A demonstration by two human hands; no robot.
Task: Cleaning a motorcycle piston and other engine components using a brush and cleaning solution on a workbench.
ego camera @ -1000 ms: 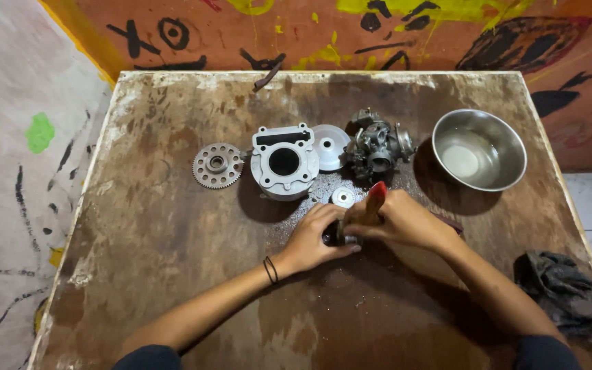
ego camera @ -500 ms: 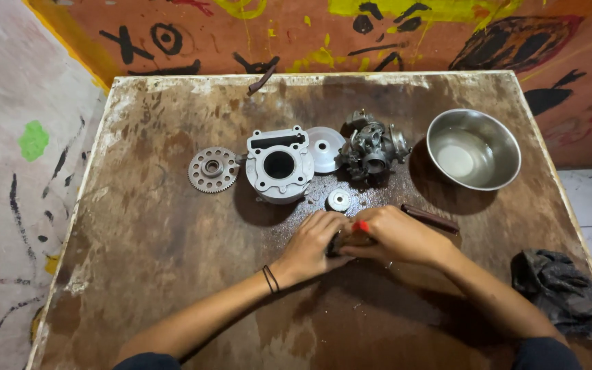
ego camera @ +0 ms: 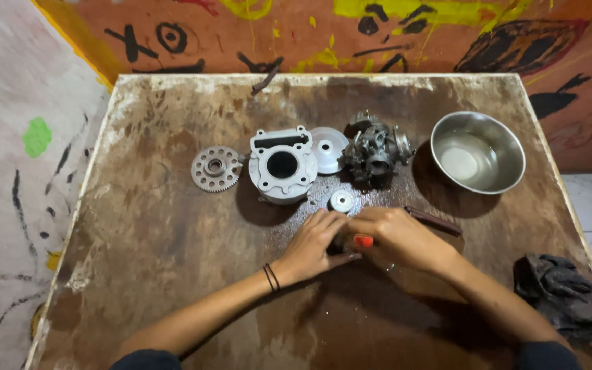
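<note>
Left hand (ego camera: pixel 316 243) and right hand (ego camera: pixel 395 236) meet mid-table (ego camera: pixel 138 274), fingers curled around a small red-tipped part (ego camera: pixel 363 241) — mostly hidden — just below the washer (ego camera: pixel 341 201) and cylinder (ego camera: pixel 282 166).

A steel bowl (ego camera: pixel 477 152), a carburetor (ego camera: pixel 376 149), a cylinder (ego camera: pixel 282 166), a gear (ego camera: pixel 216 168) — all on the table (ego camera: pixel 152 274) — and a dark rag (ego camera: pixel 562 297) at its right edge.

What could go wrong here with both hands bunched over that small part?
The left hand and right hand hide the red-tipped piece between them, so a slip might go unseen. The small round disc lies loose just beyond the fingers and could be knocked. The tabletop looks wet or oily, so parts may slide.
</note>
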